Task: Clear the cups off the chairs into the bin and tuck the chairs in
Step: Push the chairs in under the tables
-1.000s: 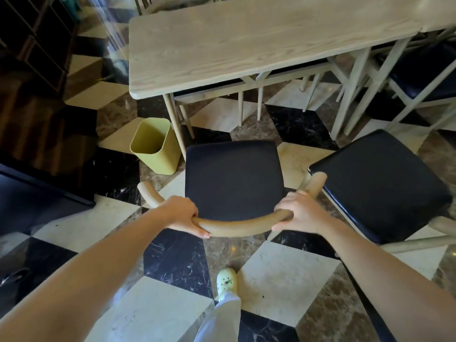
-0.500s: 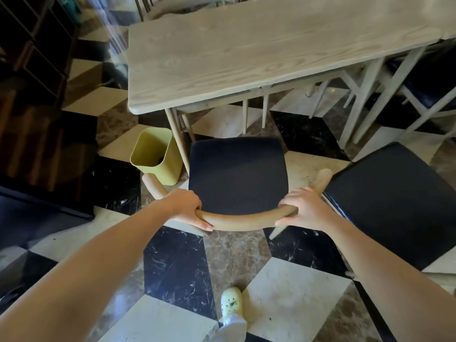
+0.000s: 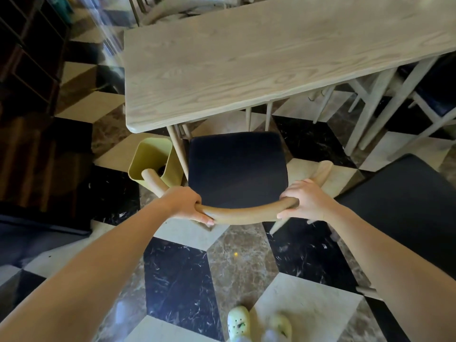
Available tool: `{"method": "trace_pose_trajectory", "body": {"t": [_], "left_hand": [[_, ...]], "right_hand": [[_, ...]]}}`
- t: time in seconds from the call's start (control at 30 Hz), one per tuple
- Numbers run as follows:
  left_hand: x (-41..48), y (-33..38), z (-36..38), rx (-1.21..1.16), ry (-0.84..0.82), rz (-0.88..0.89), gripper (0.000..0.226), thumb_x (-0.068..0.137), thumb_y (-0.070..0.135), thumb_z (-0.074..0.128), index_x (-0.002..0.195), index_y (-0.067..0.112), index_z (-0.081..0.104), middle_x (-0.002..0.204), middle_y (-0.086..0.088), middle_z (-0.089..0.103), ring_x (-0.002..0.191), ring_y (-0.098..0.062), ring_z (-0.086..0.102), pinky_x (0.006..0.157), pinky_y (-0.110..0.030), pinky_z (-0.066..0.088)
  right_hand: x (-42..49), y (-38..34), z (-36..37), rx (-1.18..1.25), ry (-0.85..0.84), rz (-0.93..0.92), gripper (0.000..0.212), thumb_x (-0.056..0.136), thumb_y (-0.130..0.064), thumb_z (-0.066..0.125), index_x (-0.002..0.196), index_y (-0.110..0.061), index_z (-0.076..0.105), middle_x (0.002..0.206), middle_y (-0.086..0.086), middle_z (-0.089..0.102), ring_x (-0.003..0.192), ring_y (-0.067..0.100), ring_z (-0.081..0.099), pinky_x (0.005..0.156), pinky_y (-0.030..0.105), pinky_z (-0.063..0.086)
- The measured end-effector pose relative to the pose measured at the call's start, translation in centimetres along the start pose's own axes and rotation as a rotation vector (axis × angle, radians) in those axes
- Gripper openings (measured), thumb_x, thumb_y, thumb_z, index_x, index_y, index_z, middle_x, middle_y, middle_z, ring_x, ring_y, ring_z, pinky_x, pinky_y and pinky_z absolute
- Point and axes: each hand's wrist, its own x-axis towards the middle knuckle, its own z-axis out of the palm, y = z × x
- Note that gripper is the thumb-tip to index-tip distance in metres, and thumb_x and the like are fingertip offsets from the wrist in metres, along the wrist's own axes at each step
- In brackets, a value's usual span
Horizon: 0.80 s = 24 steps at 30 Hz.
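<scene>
Right now both hands are wrapped around the curved wooden backrest (image 3: 243,214) of a chair (image 3: 237,170) with a dark seat cushion. The left hand (image 3: 186,203) grips the rail towards its left end, fingers curled underneath, and the right hand (image 3: 304,201) grips it towards the right end, with the thumb side on top. The chair's seat is bare, and its far edge sits just at the near edge of the pale wooden table (image 3: 271,58), not under it. A table leg (image 3: 178,150) stands just to the left of the seat.

To the left of that leg, on the floor, stands a yellow-green bin (image 3: 148,161), its mouth open upward; the left tip of the backrest overlaps it in the view. Something dark shows inside the bin, but what it is cannot be told.

On the right, a second chair (image 3: 407,206) with a dark seat stands near, well out from the table. More chair frames and legs show under the far right of the table. The floor (image 3: 182,280) is black, cream and brown marble tile, and two pale green shoes (image 3: 238,323) show at the near edge.
</scene>
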Motion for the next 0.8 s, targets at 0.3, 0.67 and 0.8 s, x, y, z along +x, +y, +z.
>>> {"method": "trace_pose_trajectory", "body": {"t": [0.3, 0.67, 0.8], "left_hand": [[2.0, -1.4, -1.4, -0.045, 0.103, -0.091, 0.059, 0.064, 0.084, 0.051, 0.086, 0.029, 0.060, 0.078, 0.010, 0.064, 0.078, -0.012, 0.059, 0.064, -0.027, 0.043], [6.7, -1.8, -4.8, -0.080, 0.119, -0.179, 0.069, 0.063, 0.088, 0.045, 0.095, 0.029, 0.062, 0.084, 0.010, 0.066, 0.077, -0.012, 0.057, 0.066, -0.029, 0.046], [8.2, -2.2, -5.8, -0.086, 0.128, -0.188, 0.072, 0.063, 0.089, 0.043, 0.096, 0.028, 0.062, 0.087, 0.009, 0.067, 0.081, -0.013, 0.059, 0.068, -0.028, 0.046]], "right_hand": [[4.9, 1.4, -2.9, -0.023, -0.036, -0.051, 0.042, 0.072, -0.059, 0.067, 0.097, -0.026, 0.070, 0.094, -0.013, 0.067, 0.096, 0.008, 0.053, 0.094, 0.023, 0.027], [11.6, 4.7, -8.3, -0.044, -0.124, -0.081, 0.043, 0.071, -0.059, 0.070, 0.099, -0.026, 0.071, 0.095, -0.011, 0.065, 0.097, 0.010, 0.052, 0.099, 0.029, 0.033], [13.7, 5.7, -9.5, -0.032, -0.122, -0.077, 0.042, 0.073, -0.055, 0.071, 0.102, -0.025, 0.070, 0.093, -0.012, 0.059, 0.098, 0.011, 0.048, 0.094, 0.023, 0.029]]}}
